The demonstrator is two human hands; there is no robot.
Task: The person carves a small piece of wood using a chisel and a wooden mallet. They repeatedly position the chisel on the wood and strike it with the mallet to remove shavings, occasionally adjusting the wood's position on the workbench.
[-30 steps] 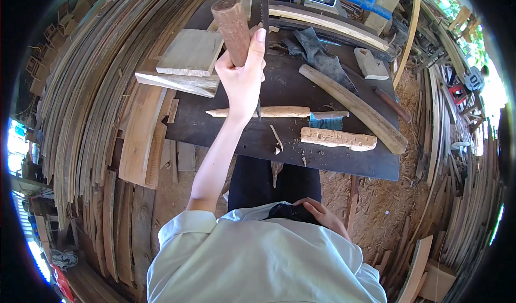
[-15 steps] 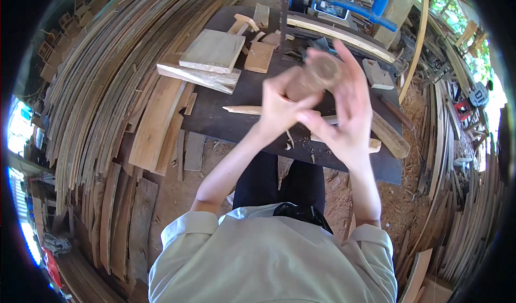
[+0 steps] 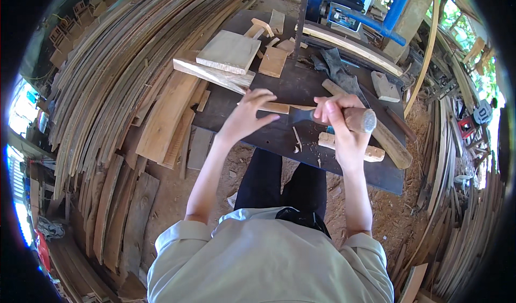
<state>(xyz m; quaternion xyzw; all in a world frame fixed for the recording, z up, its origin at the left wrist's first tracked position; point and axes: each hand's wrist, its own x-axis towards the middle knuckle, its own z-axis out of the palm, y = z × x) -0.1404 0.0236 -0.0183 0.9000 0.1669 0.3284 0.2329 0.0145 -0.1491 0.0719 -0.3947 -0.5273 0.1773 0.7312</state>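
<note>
My right hand [image 3: 344, 125] grips a tool by its round wooden handle [image 3: 359, 119]; its flat dark blade [image 3: 299, 116] points left over the dark work table [image 3: 247, 131]. My left hand [image 3: 246, 117] is open, fingers spread, beside a pale narrow stick [image 3: 274, 107] lying partly behind the blade. A rough-carved wood block [image 3: 371, 153] lies below my right hand, partly hidden. A thick curved branch [image 3: 395, 150] runs behind that hand, and a dark crumpled piece of material [image 3: 344, 72] lies farther back.
Square boards [image 3: 228, 50] and several offcuts [image 3: 273, 61] sit at the table's back left. Long planks [image 3: 118, 66] are stacked on the left, more timber [image 3: 462, 206] on the right. A blue metal machine [image 3: 392, 12] stands behind the table. Shavings cover the ground [image 3: 338, 195].
The tool has passed from my left hand to my right and swung from upright to roughly level. My left hand has let go and opened, moving down and left.
</note>
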